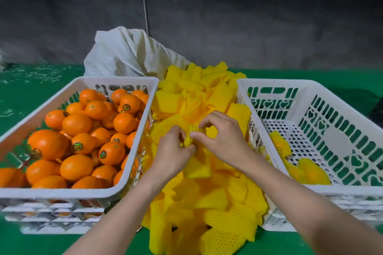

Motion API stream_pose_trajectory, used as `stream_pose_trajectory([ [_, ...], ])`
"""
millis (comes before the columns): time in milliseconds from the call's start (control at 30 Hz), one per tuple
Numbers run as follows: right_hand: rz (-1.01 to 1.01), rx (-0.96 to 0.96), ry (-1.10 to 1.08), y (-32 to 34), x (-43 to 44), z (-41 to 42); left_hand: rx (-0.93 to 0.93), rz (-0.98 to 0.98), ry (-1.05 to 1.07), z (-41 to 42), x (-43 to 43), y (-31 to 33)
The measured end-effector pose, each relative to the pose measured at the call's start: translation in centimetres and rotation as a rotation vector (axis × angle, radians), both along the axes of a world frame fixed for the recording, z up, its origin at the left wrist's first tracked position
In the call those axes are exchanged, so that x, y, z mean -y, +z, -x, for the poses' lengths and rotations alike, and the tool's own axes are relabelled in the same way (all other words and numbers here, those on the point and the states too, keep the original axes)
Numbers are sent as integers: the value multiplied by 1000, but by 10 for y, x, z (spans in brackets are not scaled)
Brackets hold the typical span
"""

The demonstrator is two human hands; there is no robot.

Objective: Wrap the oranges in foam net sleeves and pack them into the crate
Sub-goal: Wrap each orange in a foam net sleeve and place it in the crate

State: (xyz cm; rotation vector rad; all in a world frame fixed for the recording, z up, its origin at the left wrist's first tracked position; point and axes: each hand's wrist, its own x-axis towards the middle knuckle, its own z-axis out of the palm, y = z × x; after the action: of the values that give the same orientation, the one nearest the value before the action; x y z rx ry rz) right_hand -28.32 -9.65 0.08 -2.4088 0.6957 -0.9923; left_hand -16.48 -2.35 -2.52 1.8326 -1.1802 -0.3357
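Left hand and right hand pinch upright sleeve.

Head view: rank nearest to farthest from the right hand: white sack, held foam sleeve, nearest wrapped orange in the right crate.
1. Foam sleeve, pinched by the right hand, centre.
2. Wrapped orange, inside the white crate, right.
3. White sack, back left.
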Motion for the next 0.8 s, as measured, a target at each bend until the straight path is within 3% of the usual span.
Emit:
stream_pose_trajectory([
  [133, -13, -21, 127, 5, -16, -33, 51, 74, 125, -27, -22, 7],
  [233, -151, -69, 216, 11, -23, -61, 28, -1, -25, -58, -42, 14],
  [300, -249, -48, 263, 14, -21, -66, -250, 22, -196, -76, -48, 27],
  [367, -303, -39, 327, 12, -23, -76, -423, 97, -124, -109, -51, 32],
  [400, -326, -45, 351, 11, -24, -80, -346, 72, -28, -128, -48, 30],
  [467, -360, -52, 393, 8, -28, -86, 94, -246, 80, -163, -40, 18],
  [533, -396, -43, 415, 7, -29, -90, 396, -647, -5, -186, -33, -5],
  [600, -418, -54, 410, 6, -27, -90, 516, -892, -103, -195, -30, -26],
  [800, -618, 4, 364, 7, -18, -82, 736, -979, -86, -200, -23, -46],
])
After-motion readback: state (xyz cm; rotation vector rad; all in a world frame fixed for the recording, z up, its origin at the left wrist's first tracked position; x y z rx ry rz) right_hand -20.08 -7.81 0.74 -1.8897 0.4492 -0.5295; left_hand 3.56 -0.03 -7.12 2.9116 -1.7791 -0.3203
